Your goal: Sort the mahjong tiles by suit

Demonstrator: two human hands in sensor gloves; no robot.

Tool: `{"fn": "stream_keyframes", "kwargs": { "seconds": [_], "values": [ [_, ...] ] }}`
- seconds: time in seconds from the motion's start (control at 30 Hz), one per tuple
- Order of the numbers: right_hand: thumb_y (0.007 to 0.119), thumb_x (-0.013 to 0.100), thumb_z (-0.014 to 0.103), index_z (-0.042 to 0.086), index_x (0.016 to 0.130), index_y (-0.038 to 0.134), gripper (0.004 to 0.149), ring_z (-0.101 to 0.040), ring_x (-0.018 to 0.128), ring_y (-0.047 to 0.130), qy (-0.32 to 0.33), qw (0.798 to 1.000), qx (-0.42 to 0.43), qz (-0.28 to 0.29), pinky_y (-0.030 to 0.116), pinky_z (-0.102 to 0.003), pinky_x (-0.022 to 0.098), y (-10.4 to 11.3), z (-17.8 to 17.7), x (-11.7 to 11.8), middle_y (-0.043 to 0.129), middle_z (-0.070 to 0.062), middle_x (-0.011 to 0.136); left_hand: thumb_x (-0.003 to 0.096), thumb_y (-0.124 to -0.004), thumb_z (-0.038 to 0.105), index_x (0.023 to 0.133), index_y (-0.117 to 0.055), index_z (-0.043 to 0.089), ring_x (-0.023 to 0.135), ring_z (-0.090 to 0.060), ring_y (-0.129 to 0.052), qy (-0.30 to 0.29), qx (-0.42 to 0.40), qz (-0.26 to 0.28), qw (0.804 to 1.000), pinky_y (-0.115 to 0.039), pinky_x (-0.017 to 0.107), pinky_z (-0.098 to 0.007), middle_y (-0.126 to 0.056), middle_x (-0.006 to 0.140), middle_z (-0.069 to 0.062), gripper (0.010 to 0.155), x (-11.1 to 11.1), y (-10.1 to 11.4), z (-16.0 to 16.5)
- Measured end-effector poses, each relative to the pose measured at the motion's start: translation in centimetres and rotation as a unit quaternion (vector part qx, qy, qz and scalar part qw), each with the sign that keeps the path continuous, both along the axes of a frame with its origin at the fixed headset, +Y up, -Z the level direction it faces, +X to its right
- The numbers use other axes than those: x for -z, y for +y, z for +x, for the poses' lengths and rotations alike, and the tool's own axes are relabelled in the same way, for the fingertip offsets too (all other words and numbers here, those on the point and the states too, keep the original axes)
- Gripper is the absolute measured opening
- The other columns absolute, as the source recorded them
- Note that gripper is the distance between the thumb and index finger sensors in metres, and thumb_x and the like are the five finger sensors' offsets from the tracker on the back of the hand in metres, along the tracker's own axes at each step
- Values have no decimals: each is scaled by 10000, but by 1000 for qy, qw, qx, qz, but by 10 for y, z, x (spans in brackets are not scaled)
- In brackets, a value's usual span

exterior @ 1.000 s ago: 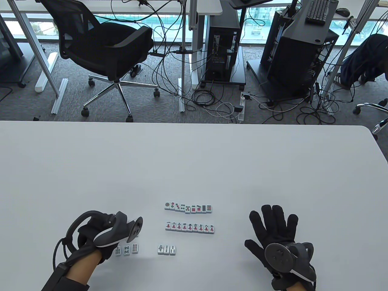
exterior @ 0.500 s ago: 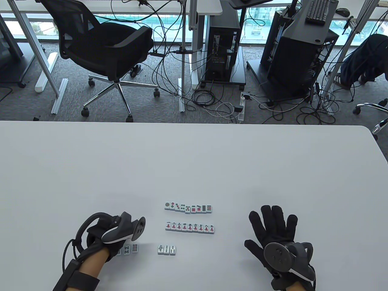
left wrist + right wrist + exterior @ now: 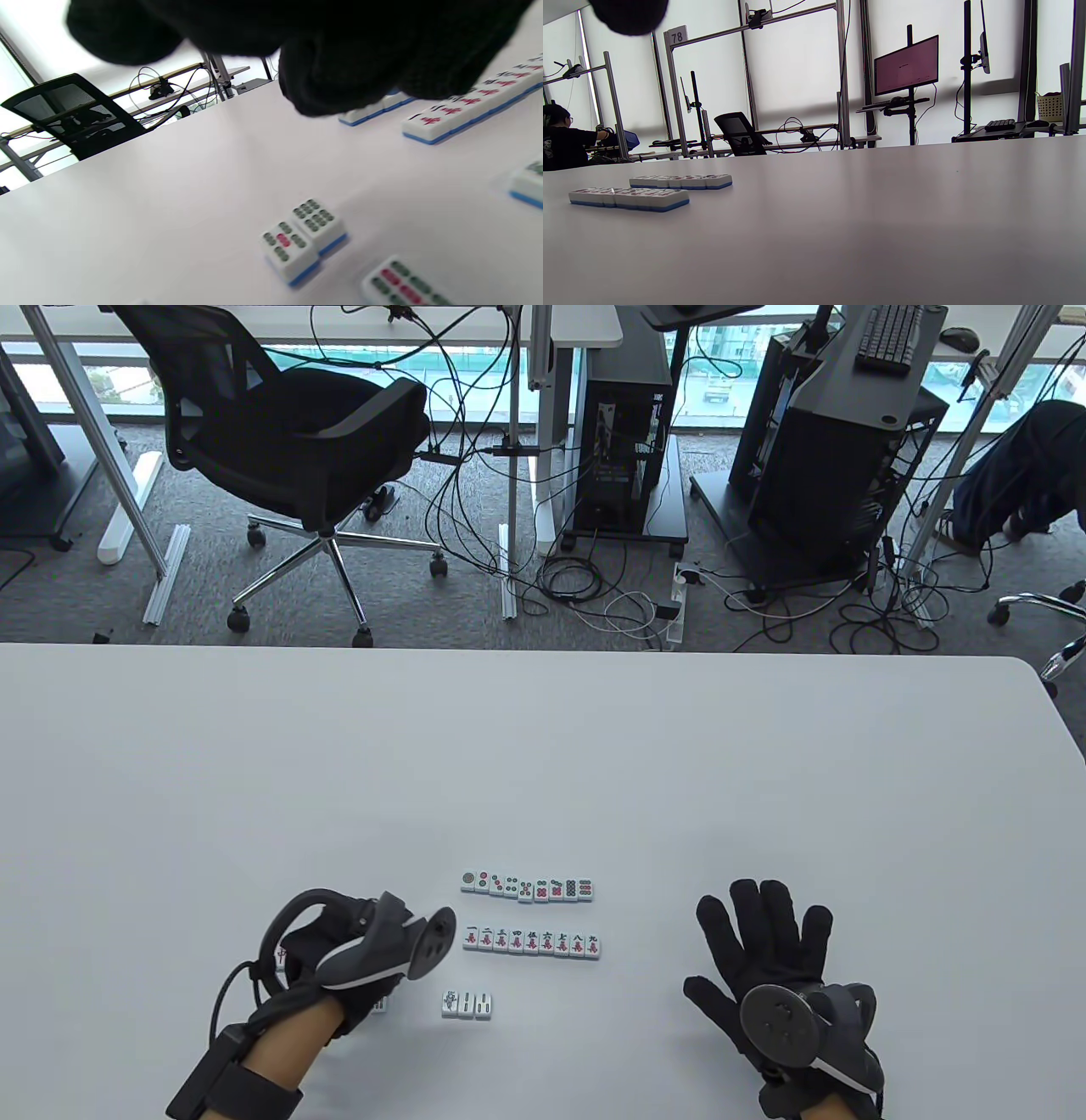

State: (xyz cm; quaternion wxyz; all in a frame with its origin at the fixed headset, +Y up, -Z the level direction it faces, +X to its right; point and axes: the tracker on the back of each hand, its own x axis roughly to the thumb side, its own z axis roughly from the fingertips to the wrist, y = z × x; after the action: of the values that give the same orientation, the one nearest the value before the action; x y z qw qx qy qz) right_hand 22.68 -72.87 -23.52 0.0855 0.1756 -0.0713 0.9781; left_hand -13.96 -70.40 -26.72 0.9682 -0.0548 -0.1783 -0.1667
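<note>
The right hand (image 3: 764, 959) lies flat on the white surface (image 3: 543, 763), fingers straight and spread, holding nothing, well to the right of the tiles. The left hand (image 3: 348, 959) hovers low at the near left, its tracker (image 3: 382, 946) turned up toward the camera. Its fingers bunch downward in the left wrist view, but whether they pinch a tile I cannot tell; nothing shows clearly between them.

Three groups of mahjong tiles sit face up in the middle of the near surface. The far row (image 3: 527, 886) shows circle patterns, eight tiles touching side by side. Just nearer, a row of nine red-character tiles (image 3: 532, 942) lies parallel to it. Nearer still, a short row of three bamboo tiles (image 3: 467, 1004) sits a little left of centre.

Under the left hand, the wrist camera shows loose bamboo tiles: two touching ones (image 3: 303, 237) and another (image 3: 403, 284) at the bottom edge, apart from them.

An office chair (image 3: 288, 449) stands on the floor beyond the surface.
</note>
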Motion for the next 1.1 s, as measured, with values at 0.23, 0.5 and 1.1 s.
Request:
{"fn": "stream_keyframes", "kwargs": {
  "seconds": [0.23,0.5,1.1],
  "values": [
    [573,509,623,355,1088,112,788,-388,1044,6,3,1000,-1,0,83,-710,704,0,-1,-1,70,-91,1180,270,-876,553,742,-885,150,74,-72,-944,-112,19,26,993,-886,283,-353,-994,304,176,621,-26,-14,71],
    [574,510,624,355,1090,113,788,-390,1044,6,8,1000,2,-1,82,-710,704,-1,-1,-1,70,-91,1181,264,-883,552,721,-898,134,31,-69,-924,-109,61,-4,992,-884,250,-350,-984,266,178,620,-22,-44,93],
    [574,510,623,355,1089,114,787,-389,1044,6,5,1000,-4,-1,82,-709,704,-1,-1,-1,70,-90,1181,255,-860,586,795,-866,214,81,-87,-940,-97,70,6,993,-879,292,-364,-994,307,164,656,-20,-34,67]
  ]
}}
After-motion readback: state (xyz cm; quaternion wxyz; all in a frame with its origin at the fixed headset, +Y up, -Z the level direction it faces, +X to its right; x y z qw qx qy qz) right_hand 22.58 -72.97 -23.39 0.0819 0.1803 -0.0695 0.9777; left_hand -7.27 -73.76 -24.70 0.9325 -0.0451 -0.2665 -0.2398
